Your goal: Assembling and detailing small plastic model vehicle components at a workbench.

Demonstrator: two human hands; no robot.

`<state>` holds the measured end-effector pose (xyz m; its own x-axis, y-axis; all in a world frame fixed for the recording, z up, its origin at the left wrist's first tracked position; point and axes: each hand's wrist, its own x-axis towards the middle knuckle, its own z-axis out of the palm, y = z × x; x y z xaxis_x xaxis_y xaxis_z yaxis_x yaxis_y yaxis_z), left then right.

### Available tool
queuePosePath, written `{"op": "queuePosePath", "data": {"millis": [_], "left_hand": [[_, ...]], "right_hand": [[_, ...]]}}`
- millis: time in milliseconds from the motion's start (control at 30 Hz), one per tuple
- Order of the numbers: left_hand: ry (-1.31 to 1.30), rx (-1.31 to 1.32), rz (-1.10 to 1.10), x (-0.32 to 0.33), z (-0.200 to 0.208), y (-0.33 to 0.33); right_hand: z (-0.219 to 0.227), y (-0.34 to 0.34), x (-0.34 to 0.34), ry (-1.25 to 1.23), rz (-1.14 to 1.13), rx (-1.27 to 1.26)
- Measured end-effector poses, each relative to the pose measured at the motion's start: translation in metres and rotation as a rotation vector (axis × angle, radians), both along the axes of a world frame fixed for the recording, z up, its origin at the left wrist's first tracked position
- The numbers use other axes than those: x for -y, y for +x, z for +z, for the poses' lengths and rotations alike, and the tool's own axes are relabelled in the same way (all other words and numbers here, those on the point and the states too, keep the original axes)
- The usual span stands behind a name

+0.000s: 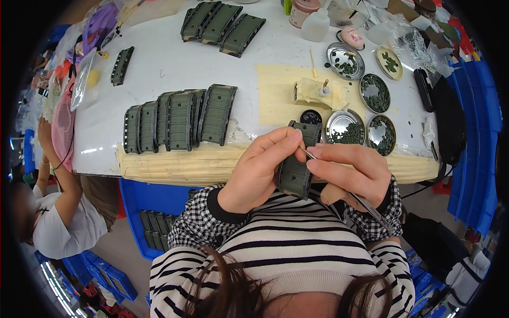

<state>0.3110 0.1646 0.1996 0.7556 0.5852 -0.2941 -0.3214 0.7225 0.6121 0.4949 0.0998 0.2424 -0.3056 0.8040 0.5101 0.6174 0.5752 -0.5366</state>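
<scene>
My left hand (254, 167) grips a dark green ribbed plastic panel (295, 179) with camouflage edging, held tilted over the table's near edge. My right hand (358, 172) holds slim metal tweezers (371, 208), their tip at the panel's face beside my left thumb. Whether a small piece sits in the tip is hidden by my fingers. A tan wrap covers one right fingertip. Just beyond the panel stands a small black pot (310, 117). Round metal dishes (345, 112) with small dark green pieces are near my right hand.
Similar green panels (180, 119) stand in a row at left, with more panels (222, 26) farther back. A tape-covered block (313, 93) sits mid-table near a white bottle (316, 25). Below the edge is a blue crate (135, 199). Another person (69, 217) sits at left.
</scene>
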Motion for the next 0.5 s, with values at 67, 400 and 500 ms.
{"op": "queuePosePath", "data": {"millis": [67, 400, 500], "left_hand": [[-0.007, 0.018, -0.009, -0.0003, -0.0012, -0.0007], [-0.005, -0.036, 0.005, 0.001, 0.0032, -0.0008], [-0.003, -0.036, 0.001, 0.0012, 0.0029, -0.0014]], "right_hand": [[-0.0004, 0.0, -0.0006, 0.006, 0.001, -0.006], [-0.0007, 0.0036, 0.0021, -0.07, 0.021, 0.014], [-0.0004, 0.0031, 0.0022, -0.077, 0.02, 0.024]]}}
